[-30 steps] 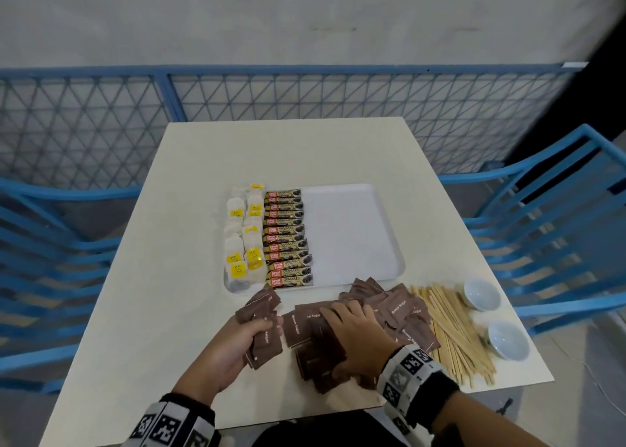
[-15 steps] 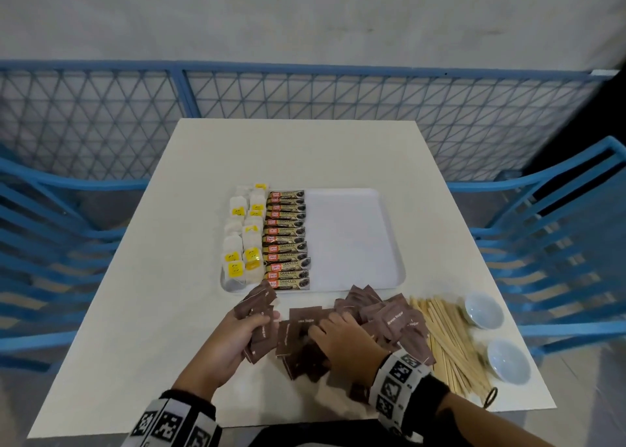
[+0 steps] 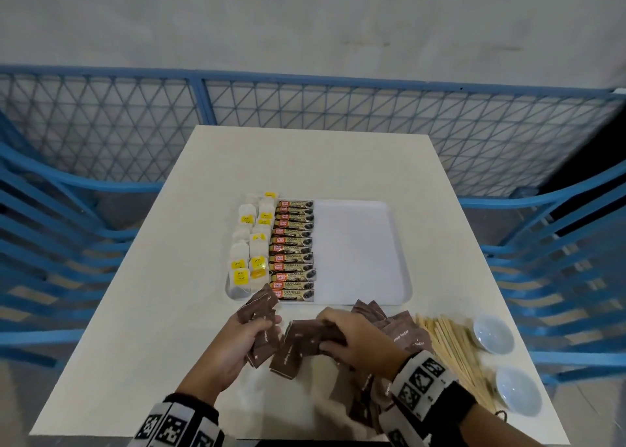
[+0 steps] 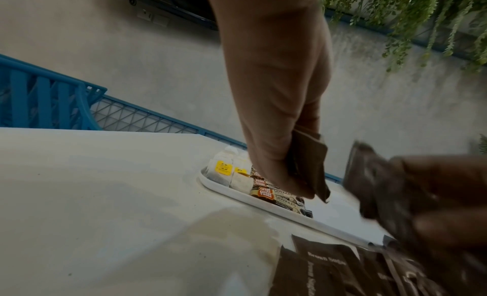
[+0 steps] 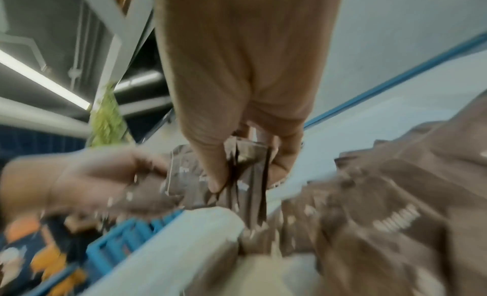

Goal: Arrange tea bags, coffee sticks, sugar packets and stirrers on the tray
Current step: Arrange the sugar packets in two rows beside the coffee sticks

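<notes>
Left hand [image 3: 249, 336] grips stacked brown sugar packets [image 3: 262, 314], probably to place together; right hand [image 3: 355, 338] pinches more from pile at tray's [image 3: 389, 297] 6 o'clock.

Table [image 3: 142, 311]: smooth, matt off-white top, giving a faint sheen in the left wrist view. Tray [image 3: 359, 243]: smooth white plastic, matt. Coffee sticks [image 3: 293, 250]: glossy printed film. Tea bags [image 3: 249, 243]: thin white paper with yellow paper tags. Sugar packets [image 3: 403, 335]: matt brown paper, creasing. Stirrers [image 3: 450, 348]: pale bare wood. Small bowls [image 3: 493, 333]: glossy white, looking ceramic. Fence [image 3: 305, 121]: blue-painted metal mesh.
</notes>
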Demonstrator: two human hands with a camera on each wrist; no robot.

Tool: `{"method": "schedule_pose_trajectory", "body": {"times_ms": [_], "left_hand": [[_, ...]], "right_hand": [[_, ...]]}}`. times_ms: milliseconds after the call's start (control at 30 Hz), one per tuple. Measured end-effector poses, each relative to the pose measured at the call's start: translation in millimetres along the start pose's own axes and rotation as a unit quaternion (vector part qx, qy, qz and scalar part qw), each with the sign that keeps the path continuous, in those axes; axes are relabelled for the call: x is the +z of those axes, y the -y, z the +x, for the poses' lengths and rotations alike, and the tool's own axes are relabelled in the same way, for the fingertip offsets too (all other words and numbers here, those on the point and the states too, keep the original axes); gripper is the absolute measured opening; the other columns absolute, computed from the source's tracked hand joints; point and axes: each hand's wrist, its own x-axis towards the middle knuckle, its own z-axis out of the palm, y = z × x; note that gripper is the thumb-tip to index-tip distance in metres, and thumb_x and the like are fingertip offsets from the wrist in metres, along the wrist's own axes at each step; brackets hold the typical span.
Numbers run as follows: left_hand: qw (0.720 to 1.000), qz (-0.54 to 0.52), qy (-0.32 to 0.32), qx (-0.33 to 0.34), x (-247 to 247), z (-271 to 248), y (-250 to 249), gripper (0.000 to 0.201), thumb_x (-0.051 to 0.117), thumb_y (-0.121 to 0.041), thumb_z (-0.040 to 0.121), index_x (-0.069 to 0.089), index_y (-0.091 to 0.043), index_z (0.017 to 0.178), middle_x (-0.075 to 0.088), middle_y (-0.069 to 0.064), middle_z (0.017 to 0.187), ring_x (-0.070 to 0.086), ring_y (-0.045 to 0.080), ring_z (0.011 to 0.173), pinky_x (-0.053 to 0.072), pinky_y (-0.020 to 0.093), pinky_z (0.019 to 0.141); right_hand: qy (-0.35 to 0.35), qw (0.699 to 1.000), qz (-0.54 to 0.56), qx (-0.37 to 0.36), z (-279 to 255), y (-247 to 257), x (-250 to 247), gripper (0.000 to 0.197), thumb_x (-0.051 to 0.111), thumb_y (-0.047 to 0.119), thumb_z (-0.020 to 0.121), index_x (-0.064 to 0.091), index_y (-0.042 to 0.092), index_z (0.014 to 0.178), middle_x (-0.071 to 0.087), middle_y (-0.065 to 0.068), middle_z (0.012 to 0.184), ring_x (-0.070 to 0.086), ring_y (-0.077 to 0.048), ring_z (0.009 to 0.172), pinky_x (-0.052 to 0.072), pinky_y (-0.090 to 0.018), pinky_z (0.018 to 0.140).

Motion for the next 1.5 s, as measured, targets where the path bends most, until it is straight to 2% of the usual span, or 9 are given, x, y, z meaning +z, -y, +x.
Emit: {"method": "schedule_pose_trajectory", "body": {"times_ms": [200,433,733,1000,1100,1233,1300,1400,1500], "left_hand": [[0.998,-0.033,0.044,0.012,14.8,-3.4,-8.0,0.033,0.043,0.006,0.089,0.062,-0.009,0.113,0.072,0.013,0.092,0.068,0.026,0.08,0.053,0.038,0.077],[0.982,-0.141,0.124,-0.003,21.7,-9.0,-19.0,0.038,0.033,0.001,0.084,0.064,-0.004,0.105,0.072,0.017,0.096,0.07,0.026,0.078,0.054,0.038,0.074],[0.987,-0.124,0.096,0.038,31.9,-11.4,-19.2,0.028,0.055,-0.013,0.09,0.061,-0.003,0.115,0.071,0.02,0.103,0.071,0.029,0.089,0.059,0.041,0.07],[0.985,-0.163,0.012,0.06,44.6,-2.7,-17.9,0.022,0.058,-0.011,0.089,0.064,-0.006,0.109,0.073,0.016,0.094,0.072,0.024,0.075,0.059,0.044,0.067],[0.976,-0.173,-0.045,0.123,54.0,-0.1,-20.5,0.014,0.058,-0.007,0.089,0.067,-0.015,0.098,0.074,0.007,0.088,0.072,0.021,0.075,0.059,0.04,0.067],[0.96,-0.093,-0.144,0.222,65.2,3.1,-19.9,0.017,0.067,-0.013,0.084,0.065,-0.027,0.094,0.072,0.001,0.096,0.068,0.023,0.094,0.054,0.043,0.086],[0.95,-0.04,-0.158,0.265,72.3,1.0,-16.8,0.021,0.067,-0.016,0.084,0.062,-0.031,0.098,0.07,-0.005,0.098,0.067,0.01,0.091,0.054,0.028,0.08],[0.939,-0.005,-0.162,0.303,80.3,-1.0,-13.9,0.018,0.067,-0.018,0.085,0.061,-0.033,0.091,0.068,-0.011,0.089,0.066,-0.005,0.077,0.048,0.006,0.063],[0.931,0.009,-0.185,0.315,83.5,-0.9,-10.6,0.012,0.068,-0.021,0.083,0.065,-0.024,0.094,0.07,-0.007,0.088,0.067,0.004,0.084,0.049,0.009,0.064]], "right_hand": [[-0.013,0.975,0.214,0.053,9.3,20.1,-26.9,0.026,0.067,0.015,0.084,0.052,0.017,0.105,0.062,0.008,0.09,0.06,0.006,0.07,0.045,-0.008,0.062],[-0.032,0.936,0.346,0.061,28.1,30.0,-18.7,0.025,0.064,0.008,0.085,0.054,0.022,0.103,0.066,0.0,0.099,0.065,-0.017,0.091,0.055,-0.037,0.085],[-0.063,0.975,0.208,-0.043,31.9,39.2,-14.5,0.031,0.061,0.013,0.089,0.058,0.012,0.12,0.056,0.017,0.089,0.053,0.017,0.08,0.039,-0.003,0.075],[-0.092,0.988,0.115,0.035,39.6,33.5,-5.0,0.06,0.046,0.039,0.094,0.019,0.027,0.147,0.034,0.0,0.115,0.033,-0.013,0.117,0.025,-0.018,0.102],[-0.101,0.95,0.28,0.093,41.5,33.8,-2.1,0.068,0.04,0.056,0.089,0.016,0.03,0.148,0.042,0.001,0.128,0.041,-0.008,0.12,0.03,-0.025,0.108],[0.0,0.816,0.556,0.158,43.0,39.6,-5.0,0.057,0.033,0.061,0.09,0.04,0.026,0.134,0.058,-0.006,0.129,0.06,-0.022,0.112,0.049,-0.044,0.093],[0.021,0.763,0.626,0.158,43.3,41.1,-12.1,0.055,0.03,0.058,0.093,0.048,0.023,0.131,0.061,-0.007,0.126,0.06,-0.025,0.114,0.05,-0.049,0.093],[0.014,0.743,0.651,0.156,44.1,41.7,-21.8,0.055,0.031,0.058,0.093,0.052,0.023,0.129,0.063,-0.004,0.124,0.061,-0.022,0.114,0.053,-0.045,0.086],[0.016,0.752,0.642,0.15,43.0,43.0,-27.3,0.052,0.034,0.059,0.091,0.051,0.026,0.129,0.065,-0.001,0.119,0.066,-0.019,0.103,0.055,-0.041,0.077]]}}
